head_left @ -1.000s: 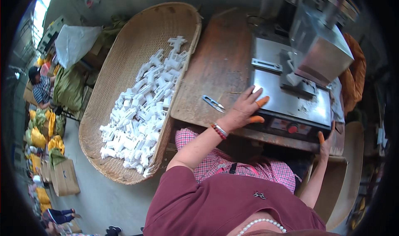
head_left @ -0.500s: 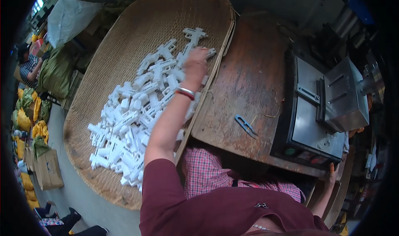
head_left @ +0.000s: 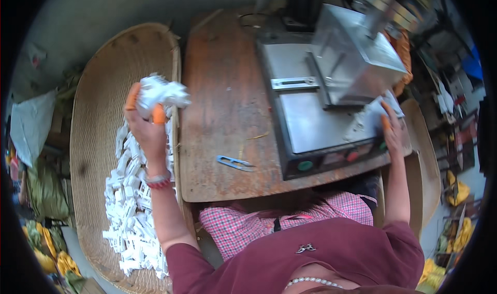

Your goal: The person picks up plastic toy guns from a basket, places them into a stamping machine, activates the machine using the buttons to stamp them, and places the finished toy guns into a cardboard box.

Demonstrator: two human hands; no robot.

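A wide woven basket (head_left: 98,138) sits left of the worn wooden table (head_left: 228,118) and its metal press machine (head_left: 331,87). She is at the fetching step: the left hand (head_left: 147,123), raised over the basket rim, is clenched round a bunch of white plastic pieces (head_left: 160,93) scooped from the heap (head_left: 129,201). The right hand (head_left: 389,131) rests loosely open on white pieces at the machine's edge; carrying the bunch across calls for a firm grip.

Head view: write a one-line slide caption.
Left hand lifts a bunch of white plastic pieces above a woven basket tray; right hand rests on a grey metal machine.
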